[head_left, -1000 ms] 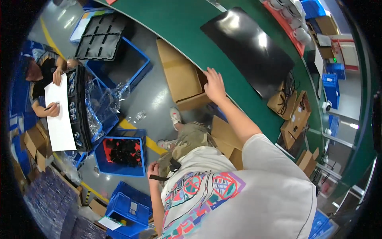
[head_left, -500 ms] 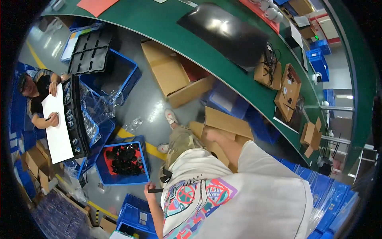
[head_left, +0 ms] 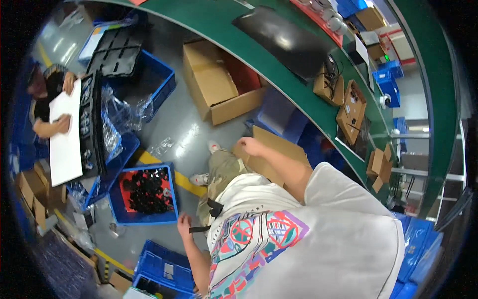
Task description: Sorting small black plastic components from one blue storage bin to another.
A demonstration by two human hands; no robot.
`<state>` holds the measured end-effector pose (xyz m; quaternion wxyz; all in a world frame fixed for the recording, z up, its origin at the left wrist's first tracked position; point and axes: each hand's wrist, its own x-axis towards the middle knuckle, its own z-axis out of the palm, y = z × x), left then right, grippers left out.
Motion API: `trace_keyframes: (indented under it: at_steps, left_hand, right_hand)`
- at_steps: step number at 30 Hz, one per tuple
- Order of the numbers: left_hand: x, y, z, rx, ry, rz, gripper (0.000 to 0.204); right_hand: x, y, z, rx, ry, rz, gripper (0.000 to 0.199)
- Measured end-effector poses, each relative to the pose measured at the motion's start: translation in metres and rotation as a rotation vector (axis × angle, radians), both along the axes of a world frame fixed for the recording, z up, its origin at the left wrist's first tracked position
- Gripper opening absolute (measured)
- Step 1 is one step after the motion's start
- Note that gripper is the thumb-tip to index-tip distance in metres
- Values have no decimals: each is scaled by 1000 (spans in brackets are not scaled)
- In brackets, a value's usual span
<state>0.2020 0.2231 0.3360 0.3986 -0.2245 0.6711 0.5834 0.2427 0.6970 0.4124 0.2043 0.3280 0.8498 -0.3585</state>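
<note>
My left hand (head_left: 184,225) hangs low at my side with its fingers loosely apart, and I see nothing in it. A black strap (head_left: 199,229) runs from my waist to beside that wrist. The blue crate (head_left: 175,199) nearest this hand contains a red sheet and a heap of small black parts (head_left: 149,192). My right hand (head_left: 250,146) is raised in front of me, fingers curled in, with nothing visible in them. Behind it in the view stands an open cardboard box (head_left: 284,144) with a raised flap; whether hand and box touch, I cannot tell.
A green workbench (head_left: 199,15) curves past, bearing a black sheet (head_left: 284,40) and a shallow cardboard tray (head_left: 351,117). Another open carton (head_left: 204,74) sits below its edge. On the left a person (head_left: 50,104) leans over a white board (head_left: 64,134) and black tray. Blue crates (head_left: 164,264) stand nearby.
My view has shifted and my legs have moved. My right hand has lifted up and left from over the cardboard box. My left hand has swung slightly. The other person's hand moved on the board.
</note>
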Motion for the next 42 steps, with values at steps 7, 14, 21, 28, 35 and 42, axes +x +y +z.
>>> trace_keyframes:
  at_steps: [7,14,21,28,35,42]
  left_hand:
    - [24,12,14,-8,112,229,31]
    - [124,-14,-10,-233,-13,306,25]
    - [136,6,-13,-386,51,378,33]
    - [24,93,110,-279,99,424,33]
    - [-20,176,109,-164,490,441,31]
    - [39,185,73,-491,306,879,29]
  right_hand:
    - [-14,-5,6,-55,-313,459,34]
    - [-101,-28,41,-92,-40,599,36]
    - [-140,-15,38,-150,11,618,28]
    - [-203,28,58,-100,-86,716,32]
    - [-329,57,34,-266,-226,592,33]
    - [-411,-13,5,-274,-250,826,33]
